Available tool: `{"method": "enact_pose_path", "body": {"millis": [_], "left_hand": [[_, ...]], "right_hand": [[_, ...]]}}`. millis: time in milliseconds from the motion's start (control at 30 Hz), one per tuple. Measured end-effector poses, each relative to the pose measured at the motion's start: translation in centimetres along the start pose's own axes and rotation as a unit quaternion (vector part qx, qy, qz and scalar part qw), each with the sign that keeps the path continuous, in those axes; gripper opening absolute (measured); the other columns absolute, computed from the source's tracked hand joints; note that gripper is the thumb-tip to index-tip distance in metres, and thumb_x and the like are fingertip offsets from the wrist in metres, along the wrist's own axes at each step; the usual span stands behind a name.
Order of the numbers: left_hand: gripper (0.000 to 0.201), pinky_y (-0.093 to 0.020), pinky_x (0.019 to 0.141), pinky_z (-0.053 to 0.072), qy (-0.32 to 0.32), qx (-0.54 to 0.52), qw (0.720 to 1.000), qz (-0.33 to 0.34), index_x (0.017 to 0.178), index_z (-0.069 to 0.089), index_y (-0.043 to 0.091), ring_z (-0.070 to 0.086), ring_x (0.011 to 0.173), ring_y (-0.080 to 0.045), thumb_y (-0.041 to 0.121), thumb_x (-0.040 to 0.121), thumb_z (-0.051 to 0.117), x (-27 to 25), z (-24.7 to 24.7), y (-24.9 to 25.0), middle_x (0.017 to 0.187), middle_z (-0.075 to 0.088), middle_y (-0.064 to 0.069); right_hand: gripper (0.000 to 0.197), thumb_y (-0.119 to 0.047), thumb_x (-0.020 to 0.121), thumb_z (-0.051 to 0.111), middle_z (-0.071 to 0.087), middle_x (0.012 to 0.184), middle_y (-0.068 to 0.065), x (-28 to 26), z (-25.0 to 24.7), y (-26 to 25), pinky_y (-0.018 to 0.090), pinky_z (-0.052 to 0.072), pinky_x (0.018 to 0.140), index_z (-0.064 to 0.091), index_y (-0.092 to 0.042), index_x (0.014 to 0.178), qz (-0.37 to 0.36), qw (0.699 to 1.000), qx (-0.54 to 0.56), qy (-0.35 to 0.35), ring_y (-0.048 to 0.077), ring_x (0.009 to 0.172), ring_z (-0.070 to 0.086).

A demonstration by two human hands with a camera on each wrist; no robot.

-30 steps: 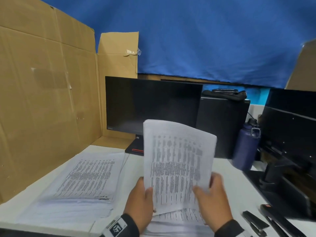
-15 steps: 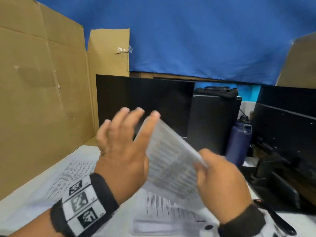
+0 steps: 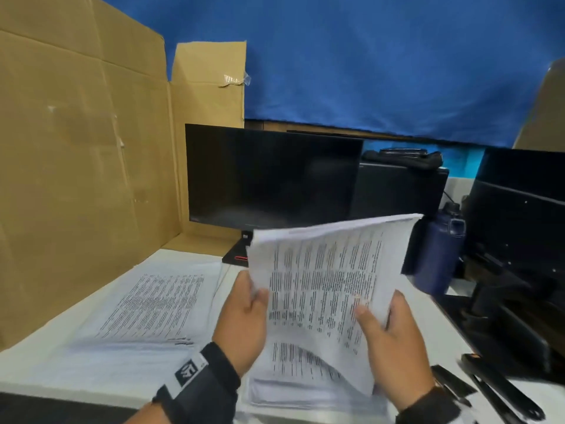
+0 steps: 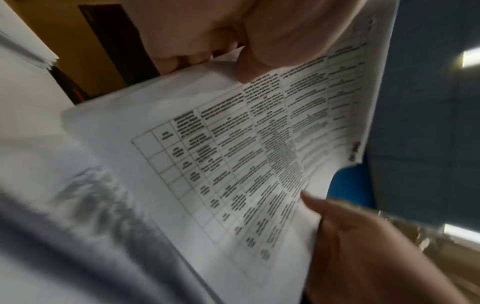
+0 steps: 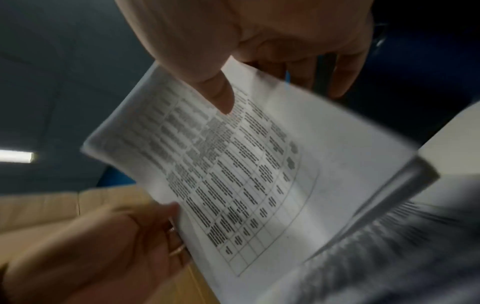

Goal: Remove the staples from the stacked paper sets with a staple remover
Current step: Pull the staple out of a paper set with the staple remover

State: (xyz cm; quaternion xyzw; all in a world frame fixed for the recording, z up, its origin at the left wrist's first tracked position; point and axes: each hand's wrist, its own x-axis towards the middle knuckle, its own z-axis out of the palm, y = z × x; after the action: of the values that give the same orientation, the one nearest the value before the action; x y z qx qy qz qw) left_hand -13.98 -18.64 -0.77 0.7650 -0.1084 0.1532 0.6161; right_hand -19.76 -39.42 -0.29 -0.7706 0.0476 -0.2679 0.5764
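Observation:
A printed paper set [image 3: 324, 289] is held up above the desk, tilted, with table text facing me. My left hand [image 3: 244, 313] grips its left edge, thumb on the front; my right hand [image 3: 388, 328] grips its right edge, thumb on the page. The wrist views show the same sheet [image 4: 259, 154] [image 5: 246, 174] pinched between thumb and fingers. Under it lies another paper stack [image 3: 305, 384]. A wider pile of printed sheets [image 3: 146, 304] lies on the desk to the left. A black tool, perhaps the staple remover [image 3: 452, 384], lies at the lower right, blurred.
A dark monitor [image 3: 272, 179] stands behind the papers, a second one [image 3: 519, 215] at the right. A dark blue bottle [image 3: 440, 249] stands between them. A cardboard wall [image 3: 76, 163] closes the left side. A long black tool [image 3: 501, 390] lies at the desk's right edge.
The left hand, lifted off the set with fingers spread half a second ago, has come back to grip its left edge. The set has turned from upright to a sideways tilt.

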Motion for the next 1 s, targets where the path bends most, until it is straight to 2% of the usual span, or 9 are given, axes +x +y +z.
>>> {"method": "enact_pose_path", "body": {"millis": [67,200,367,433,533,667,733,867,1000], "left_hand": [[0.022,-0.017,0.076,0.056,-0.029,0.030,0.999,-0.013,0.118,0.048,0.028,0.068,0.095,-0.011,0.010,0.107,0.042,-1.2,0.6,-1.0,0.107,0.068,0.008],[0.021,-0.036,0.087,0.058,-0.051,0.036,0.998,-0.017,0.121,0.047,0.036,0.069,0.101,-0.016,0.020,0.109,0.042,-1.5,1.4,-2.1,0.110,0.071,0.007],[0.029,-0.012,0.080,0.043,-0.014,-0.017,0.999,-0.032,0.116,0.049,0.045,0.059,0.098,0.021,0.018,0.109,0.043,-0.9,1.2,-1.8,0.115,0.067,0.023],[0.027,-0.014,0.087,0.045,-0.022,-0.020,0.998,-0.062,0.120,0.049,0.041,0.061,0.107,0.014,0.017,0.108,0.045,-1.3,1.3,-2.8,0.120,0.067,0.021],[0.027,-0.028,0.106,0.046,-0.042,-0.034,0.993,-0.105,0.127,0.049,0.037,0.060,0.124,-0.004,0.019,0.108,0.046,-1.7,1.4,-4.1,0.128,0.066,0.017],[0.042,-0.038,0.120,0.037,-0.045,-0.046,0.987,-0.146,0.146,0.045,0.028,0.053,0.136,-0.011,0.036,0.105,0.047,-0.9,0.9,-4.8,0.142,0.061,0.014],[0.052,-0.043,0.121,0.037,-0.056,-0.071,0.980,-0.177,0.147,0.046,0.033,0.052,0.138,-0.011,0.045,0.098,0.052,-0.8,0.8,-5.0,0.143,0.061,0.016],[0.014,-0.034,0.102,0.045,-0.070,-0.072,0.975,-0.197,0.115,0.063,0.035,0.061,0.117,-0.005,0.029,0.106,0.054,-1.0,0.8,-4.8,0.115,0.070,0.020],[0.018,-0.046,0.111,0.049,-0.066,-0.082,0.974,-0.199,0.116,0.071,0.026,0.070,0.115,-0.014,0.024,0.104,0.058,-0.9,0.8,-5.2,0.113,0.079,0.012]], "right_hand": [[0.032,-0.013,0.098,0.059,0.065,0.109,-0.026,-0.7,0.9,1.2,0.023,0.046,0.085,0.046,-0.035,0.118,0.011,1.000,-0.004,-0.007,-0.013,0.098,0.059],[0.049,-0.004,0.100,0.050,0.052,0.123,-0.030,-1.3,2.2,2.8,0.020,0.039,0.092,0.028,-0.031,0.134,-0.004,1.000,-0.014,-0.014,-0.026,0.101,0.052],[0.041,-0.003,0.100,0.047,0.055,0.113,-0.027,-1.2,2.4,3.4,0.001,0.044,0.070,0.029,-0.025,0.129,-0.046,0.997,-0.056,-0.016,-0.023,0.095,0.055],[0.041,0.000,0.098,0.051,0.060,0.109,-0.024,-1.4,2.4,3.9,0.004,0.046,0.073,0.034,-0.025,0.127,-0.037,0.998,-0.051,-0.017,-0.019,0.093,0.059],[0.041,0.002,0.096,0.054,0.063,0.107,-0.022,-1.8,2.3,4.7,0.020,0.049,0.081,0.041,-0.025,0.124,-0.001,0.999,-0.043,-0.021,-0.017,0.091,0.060],[0.041,0.006,0.092,0.055,0.067,0.101,-0.017,-1.4,2.2,4.9,0.016,0.043,0.071,0.049,-0.030,0.110,0.030,0.999,-0.016,-0.017,-0.014,0.086,0.062],[0.040,0.002,0.092,0.059,0.071,0.101,-0.016,-1.1,2.3,5.0,0.017,0.045,0.075,0.053,-0.034,0.107,0.038,0.999,0.003,-0.011,-0.013,0.088,0.064],[0.026,-0.027,0.094,0.068,0.072,0.112,-0.021,-0.7,2.9,5.1,0.027,0.047,0.091,0.060,-0.035,0.118,0.041,0.998,0.053,0.014,-0.006,0.104,0.065],[0.027,-0.039,0.090,0.068,0.073,0.107,-0.022,-0.3,3.2,4.6,0.023,0.048,0.086,0.063,-0.032,0.116,0.035,0.996,0.078,0.013,-0.007,0.099,0.066]]}}
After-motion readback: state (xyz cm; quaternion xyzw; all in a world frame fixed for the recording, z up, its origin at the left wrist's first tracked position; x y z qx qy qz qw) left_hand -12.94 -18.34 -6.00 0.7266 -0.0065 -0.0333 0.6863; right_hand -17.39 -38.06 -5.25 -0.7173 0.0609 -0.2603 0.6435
